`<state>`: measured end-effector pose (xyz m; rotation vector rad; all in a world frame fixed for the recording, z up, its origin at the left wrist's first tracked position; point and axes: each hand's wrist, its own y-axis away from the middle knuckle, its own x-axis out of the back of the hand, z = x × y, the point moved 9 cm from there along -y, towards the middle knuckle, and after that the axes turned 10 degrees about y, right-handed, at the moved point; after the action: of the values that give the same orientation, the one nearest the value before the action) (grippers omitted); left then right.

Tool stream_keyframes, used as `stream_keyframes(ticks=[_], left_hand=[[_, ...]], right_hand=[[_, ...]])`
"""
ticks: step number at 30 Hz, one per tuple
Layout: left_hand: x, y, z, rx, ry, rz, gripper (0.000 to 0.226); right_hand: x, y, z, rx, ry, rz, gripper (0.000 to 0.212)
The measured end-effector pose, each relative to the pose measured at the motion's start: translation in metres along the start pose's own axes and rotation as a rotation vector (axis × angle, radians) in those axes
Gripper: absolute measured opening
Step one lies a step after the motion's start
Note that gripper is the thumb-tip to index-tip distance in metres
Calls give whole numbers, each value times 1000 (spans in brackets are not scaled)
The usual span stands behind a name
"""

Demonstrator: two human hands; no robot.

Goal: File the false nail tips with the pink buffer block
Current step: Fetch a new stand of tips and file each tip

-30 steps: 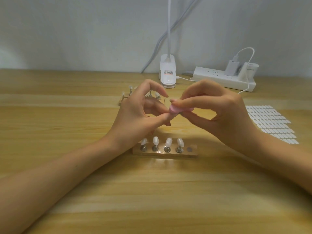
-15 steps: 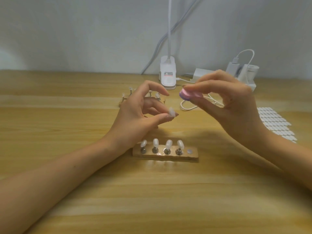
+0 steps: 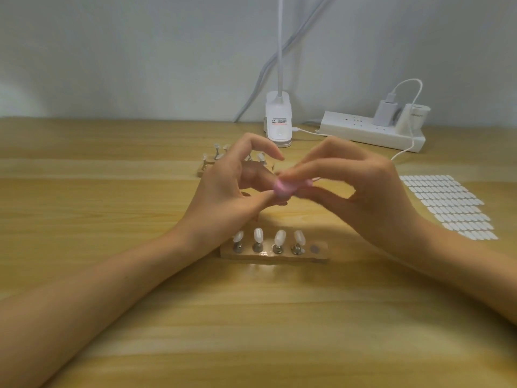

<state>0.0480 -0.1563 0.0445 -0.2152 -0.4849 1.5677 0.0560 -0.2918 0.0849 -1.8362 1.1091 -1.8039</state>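
Right hand point(image 3: 372, 197) pinches the buffer point(image 3: 282, 189) by its sides, above the table point(image 3: 112, 275); left hand point(image 3: 223, 197) pinches behind it, probably a tip, hidden; tip seems light, thin, brittle; hold its base, rub softly.

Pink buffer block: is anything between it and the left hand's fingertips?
Nothing visible does. The pink buffer block, pinched in the right hand, meets the left hand's pinched fingertips. What they pinch is hidden behind the blurred block. The wooden stand lies nearer the camera, clear of them.
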Motion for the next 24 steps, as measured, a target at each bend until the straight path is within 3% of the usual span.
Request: stream_keyframes(ticks=[2,6,9,16,19,24], left_hand=[[1,0,1,-2,-6,3,39],[-2,1,1,-11,8,-15,38],[-1,1,2,-15,-3,-14,42],[-1,1,2,-35,-3,-13,45],[-1,1,1,-46,14,-17,41],[-1,0,2,-48,30,-15,40]], right_hand=[[3,0,7,-55,-23,14,20],[-3,0,-4,21,-29,-10,19],[3,-2,7,-68,-41,26,20],[2,-2,1,-40,-51,30,21],[-6,1,-13,58,-24,-4,16],[1,-1,4,-57,-37,30,20]])
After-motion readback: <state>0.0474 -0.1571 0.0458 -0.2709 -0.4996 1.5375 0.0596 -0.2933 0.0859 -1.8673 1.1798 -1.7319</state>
